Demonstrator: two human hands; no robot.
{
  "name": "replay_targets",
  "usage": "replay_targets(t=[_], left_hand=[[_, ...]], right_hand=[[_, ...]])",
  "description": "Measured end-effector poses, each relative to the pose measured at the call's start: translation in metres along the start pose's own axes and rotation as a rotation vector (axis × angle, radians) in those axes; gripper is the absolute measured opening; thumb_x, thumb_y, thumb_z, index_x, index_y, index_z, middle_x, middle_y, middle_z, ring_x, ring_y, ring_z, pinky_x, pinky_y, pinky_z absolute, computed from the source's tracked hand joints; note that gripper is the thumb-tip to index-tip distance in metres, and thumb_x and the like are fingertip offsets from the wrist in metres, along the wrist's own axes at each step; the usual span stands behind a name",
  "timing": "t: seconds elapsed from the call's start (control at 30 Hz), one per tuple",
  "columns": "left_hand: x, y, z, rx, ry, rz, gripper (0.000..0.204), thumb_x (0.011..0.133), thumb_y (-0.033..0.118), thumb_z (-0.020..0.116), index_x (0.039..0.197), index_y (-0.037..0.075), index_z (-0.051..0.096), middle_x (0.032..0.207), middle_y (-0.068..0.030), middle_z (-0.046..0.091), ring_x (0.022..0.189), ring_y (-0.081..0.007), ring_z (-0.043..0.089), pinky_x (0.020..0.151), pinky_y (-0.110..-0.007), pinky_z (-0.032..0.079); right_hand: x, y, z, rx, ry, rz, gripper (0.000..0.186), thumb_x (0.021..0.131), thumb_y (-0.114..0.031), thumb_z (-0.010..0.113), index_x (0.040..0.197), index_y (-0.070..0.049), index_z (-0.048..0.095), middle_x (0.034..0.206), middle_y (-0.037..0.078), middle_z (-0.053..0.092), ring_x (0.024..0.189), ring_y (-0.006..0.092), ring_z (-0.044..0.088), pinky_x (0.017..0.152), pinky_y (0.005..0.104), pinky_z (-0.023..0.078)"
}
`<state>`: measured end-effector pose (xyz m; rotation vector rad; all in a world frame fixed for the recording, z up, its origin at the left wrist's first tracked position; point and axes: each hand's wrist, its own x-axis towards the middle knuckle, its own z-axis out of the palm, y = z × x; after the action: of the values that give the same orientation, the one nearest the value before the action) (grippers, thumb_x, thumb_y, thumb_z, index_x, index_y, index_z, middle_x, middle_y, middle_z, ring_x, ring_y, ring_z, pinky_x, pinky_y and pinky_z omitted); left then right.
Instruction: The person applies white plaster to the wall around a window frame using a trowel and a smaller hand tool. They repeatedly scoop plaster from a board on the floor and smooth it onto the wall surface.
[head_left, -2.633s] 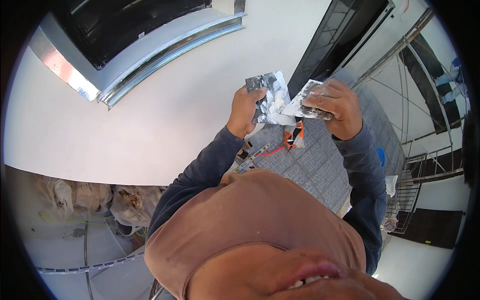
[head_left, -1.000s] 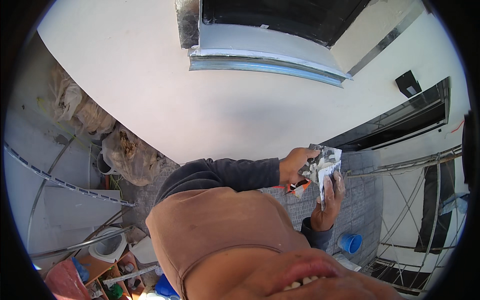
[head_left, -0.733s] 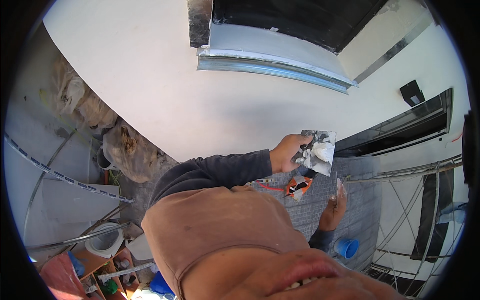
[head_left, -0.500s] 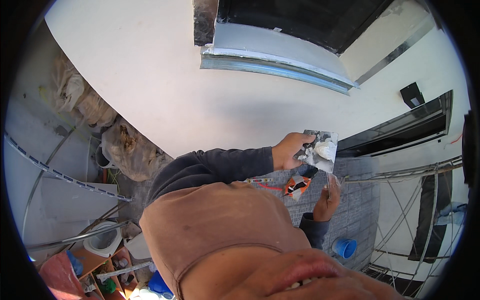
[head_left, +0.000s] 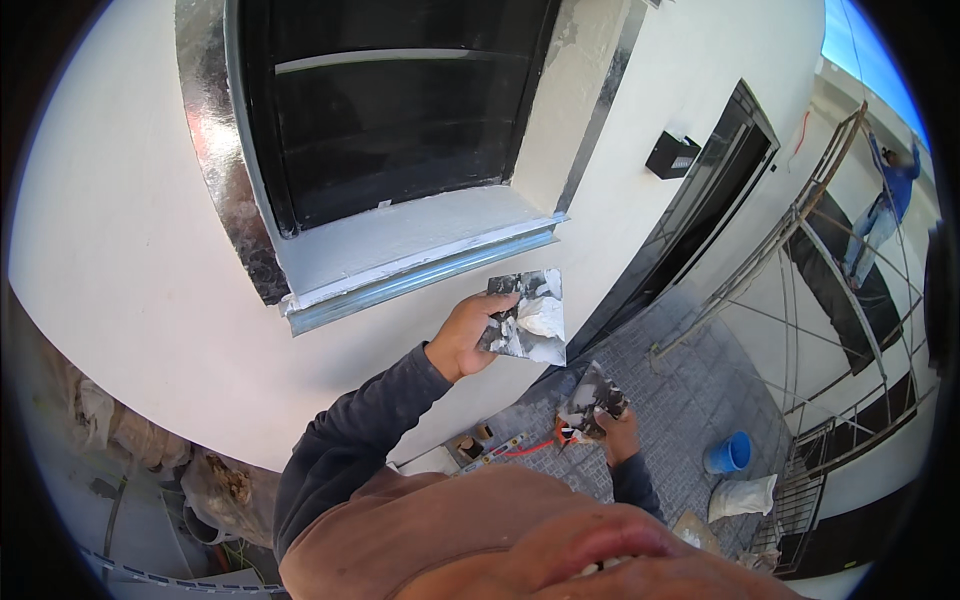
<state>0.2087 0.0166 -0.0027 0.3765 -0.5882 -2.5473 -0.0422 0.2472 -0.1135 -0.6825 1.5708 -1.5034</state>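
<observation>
My left hand (head_left: 460,338) grips a flat, square putty blade (head_left: 508,345) by its edge, thumb on top. A lump of white plaster (head_left: 542,317) sits on the blade, with smears around it. Lower and to the right, my right hand (head_left: 620,434) is closed on a second putty blade (head_left: 590,392), dark and streaked with white. The two blades are apart. Just above the left blade, a shiny metal profile (head_left: 425,280) runs along the front of the window sill (head_left: 410,235).
A blue bucket (head_left: 728,453) and a white sack (head_left: 742,497) stand on the tiled floor. Scaffolding (head_left: 800,210) rises at the right, with another person (head_left: 885,215) up on it. A black box (head_left: 672,156) juts from the wall. Filled plastic bags (head_left: 230,490) lie lower left.
The view has swung up and right, showing more of the window and the scaffold. My right hand's blade, edge-on near the left one before, now lies apart from it, its face visible.
</observation>
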Motion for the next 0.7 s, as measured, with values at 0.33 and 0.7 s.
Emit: replay_targets(t=[0.33, 0.7], left_hand=[[0.038, 0.005, -0.006, 0.196, -0.026, -0.143, 0.028, 0.1, 0.011, 0.061, 0.124, -0.004, 0.062, 0.113, -0.0166, 0.072, 0.097, -0.0302, 0.074, 0.09, -0.046, 0.061], [0.022, 0.014, 0.0, 0.515, -0.106, 0.02, 0.027, 0.099, 0.012, 0.063, 0.121, -0.004, 0.064, 0.112, -0.0122, 0.072, 0.093, -0.0212, 0.074, 0.082, -0.036, 0.064]], right_hand=[[-0.033, -0.151, 0.015, -0.798, 0.055, -0.874, 0.044, 0.083, 0.017, 0.062, 0.119, -0.005, 0.075, 0.111, 0.012, 0.071, 0.105, 0.0259, 0.067, 0.091, 0.0317, 0.05], [-0.069, -0.23, 0.093, -1.475, -0.29, -1.228, 0.044, 0.071, -0.019, 0.082, 0.115, -0.02, 0.079, 0.122, 0.006, 0.072, 0.123, 0.0342, 0.061, 0.108, 0.0598, 0.042]])
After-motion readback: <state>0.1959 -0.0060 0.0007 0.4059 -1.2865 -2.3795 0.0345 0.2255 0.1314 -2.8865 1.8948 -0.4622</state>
